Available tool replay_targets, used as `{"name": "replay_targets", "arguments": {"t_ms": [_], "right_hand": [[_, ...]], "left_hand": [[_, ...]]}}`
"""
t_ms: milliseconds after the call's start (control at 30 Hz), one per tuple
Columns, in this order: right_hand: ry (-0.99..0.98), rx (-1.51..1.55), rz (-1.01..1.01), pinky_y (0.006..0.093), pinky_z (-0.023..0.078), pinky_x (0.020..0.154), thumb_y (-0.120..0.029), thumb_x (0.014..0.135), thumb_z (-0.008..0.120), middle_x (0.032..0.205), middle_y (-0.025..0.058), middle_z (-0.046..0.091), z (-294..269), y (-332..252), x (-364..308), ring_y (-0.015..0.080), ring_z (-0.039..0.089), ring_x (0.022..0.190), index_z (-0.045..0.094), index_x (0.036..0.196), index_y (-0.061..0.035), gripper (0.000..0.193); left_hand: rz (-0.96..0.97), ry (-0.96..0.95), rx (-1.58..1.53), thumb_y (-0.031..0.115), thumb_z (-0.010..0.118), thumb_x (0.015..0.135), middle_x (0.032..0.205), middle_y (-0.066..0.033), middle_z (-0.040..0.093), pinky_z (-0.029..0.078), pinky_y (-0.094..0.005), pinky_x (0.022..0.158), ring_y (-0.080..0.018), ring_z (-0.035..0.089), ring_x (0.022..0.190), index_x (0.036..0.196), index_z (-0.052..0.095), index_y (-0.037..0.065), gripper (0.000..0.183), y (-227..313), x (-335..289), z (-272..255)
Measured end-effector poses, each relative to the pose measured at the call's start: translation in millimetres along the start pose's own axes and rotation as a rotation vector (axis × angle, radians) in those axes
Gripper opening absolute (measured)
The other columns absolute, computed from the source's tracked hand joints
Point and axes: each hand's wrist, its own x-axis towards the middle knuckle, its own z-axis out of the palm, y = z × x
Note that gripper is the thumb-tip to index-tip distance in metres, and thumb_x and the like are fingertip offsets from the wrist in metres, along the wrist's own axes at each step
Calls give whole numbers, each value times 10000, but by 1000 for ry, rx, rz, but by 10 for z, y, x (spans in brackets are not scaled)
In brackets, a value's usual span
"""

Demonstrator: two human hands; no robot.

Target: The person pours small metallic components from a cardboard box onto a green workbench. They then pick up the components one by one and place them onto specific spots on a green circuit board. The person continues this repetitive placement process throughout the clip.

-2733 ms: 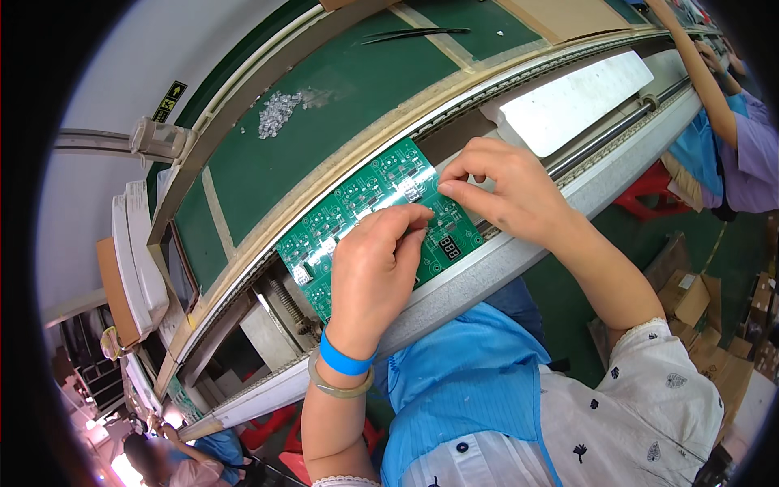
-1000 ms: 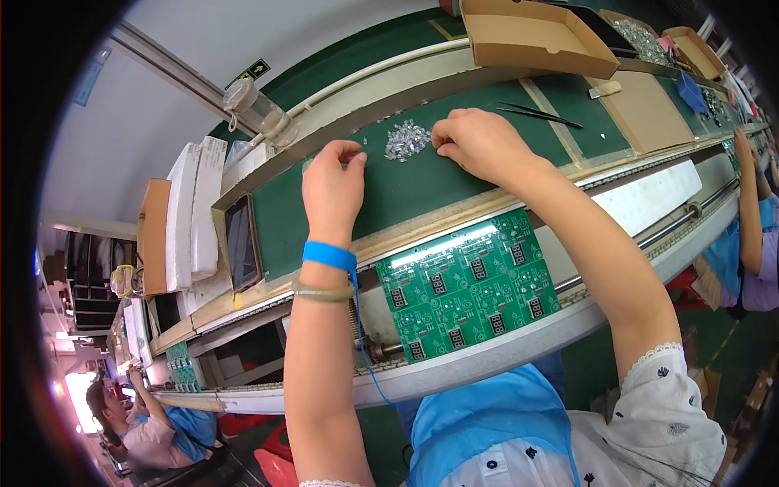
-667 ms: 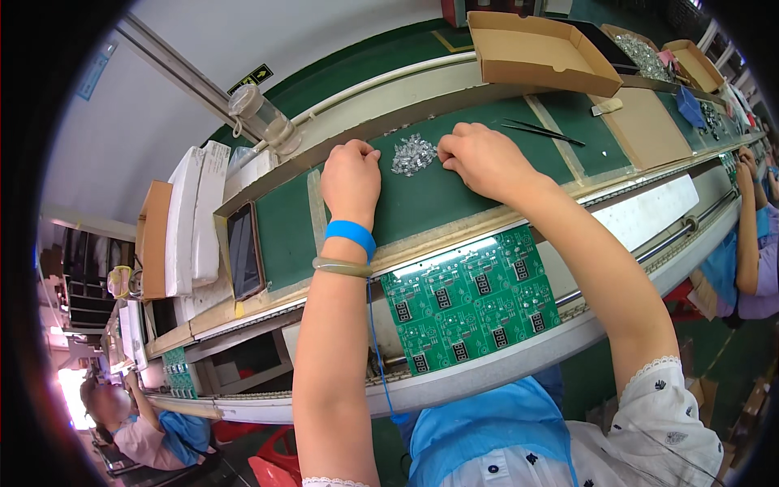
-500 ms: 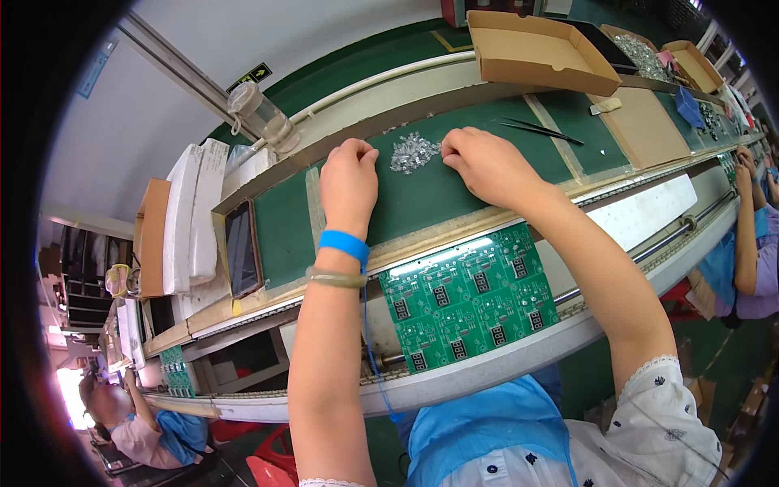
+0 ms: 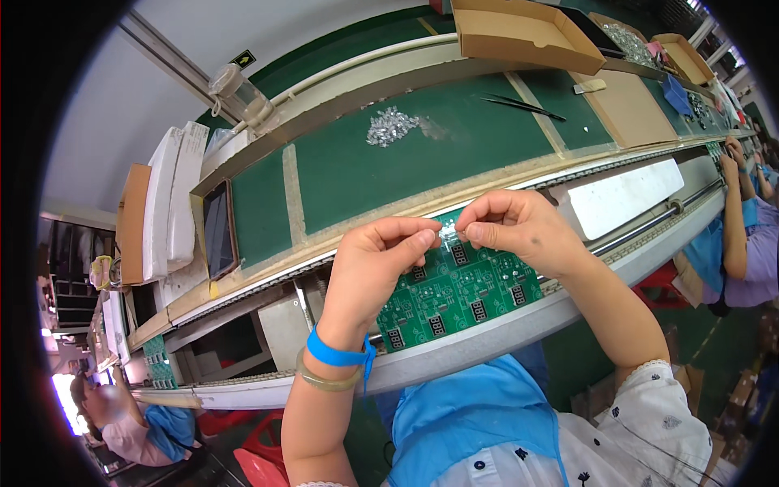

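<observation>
Over the far part of a green circuit board panel (image 5: pixel 466 304), my two hands face each other with fingertips close together. My left hand (image 5: pixel 381 264), below a blue wristband and a pale bangle, pinches thumb against forefinger. The right hand (image 5: pixel 527 234) makes a similar pinch just beside it. Something small and whitish shows near the fingertips, too small to name. Several black digit displays sit on the panel, which rests on the conveyor rails. Further back, a heap of tiny see-through parts (image 5: pixel 391 127) lies on the green work surface (image 5: pixel 365 174).
Black tweezers (image 5: pixel 523 106) and a small brush (image 5: pixel 590 86) lie at the back right, near an open cardboard box (image 5: pixel 527 36). A plastic jug (image 5: pixel 242 97), white foam slabs (image 5: pixel 174 203) and a dark tablet-like panel (image 5: pixel 219 229) stand left. Co-workers sit at both ends.
Both hands have left the heap of small parts and come nearer, over the circuit board panel. They have drawn together, fingertips pinched. The whole view has shifted slightly.
</observation>
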Motion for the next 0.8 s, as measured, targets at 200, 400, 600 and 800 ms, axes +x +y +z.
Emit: {"name": "replay_targets", "arguments": {"t_ms": [200,400,600,800], "right_hand": [[46,-1,-1,240,524,814,-102,910,711,959,54,695,4,66,-170,94,639,891,684,1071,27,208],[112,-60,13,249,533,815,-82,904,711,957,75,711,29,49,-267,123,663,909,691,1056,23,186],[127,-117,8,229,517,796,-63,902,708,945,45,699,33,15,-361,98,644,887,700,1031,23,155],[107,-530,-173,272,507,756,-78,889,696,903,50,696,-38,79,-427,118,640,844,712,1007,-33,127]], "left_hand": [[-16,-68,-95,60,696,899,934,-44,719,477,-196,702,-58,591,776,1086,714,-14,203,-115,-126,66],[-23,-97,-145,43,687,900,940,-52,720,478,-195,713,-60,609,802,1058,707,-15,169,-194,-175,59],[-5,-85,-123,55,704,892,917,-56,722,468,-194,679,-58,592,752,1031,707,0,150,-215,-198,96],[14,-50,-51,64,715,882,904,-49,721,466,-188,674,-51,584,737,1005,709,2,138,-234,-222,116]]}}
